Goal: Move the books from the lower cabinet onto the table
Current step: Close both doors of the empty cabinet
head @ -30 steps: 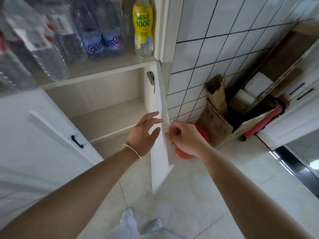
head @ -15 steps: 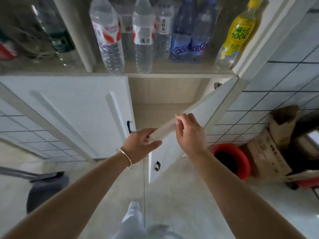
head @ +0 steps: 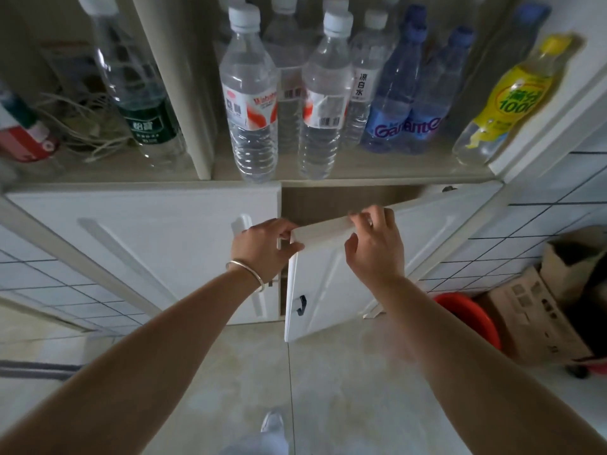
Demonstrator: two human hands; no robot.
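At frame centre, the white panelled lower cabinet door with a small black handle stands ajar. The left hand grips its top corner; the right hand hooks fingers over its top edge. No books show in the dark gap.

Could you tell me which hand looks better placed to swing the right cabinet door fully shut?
Probably the right hand: it lies over the top edge of the ajar right cabinet door, nearer mid-width. The left hand only pinches the door's free corner.
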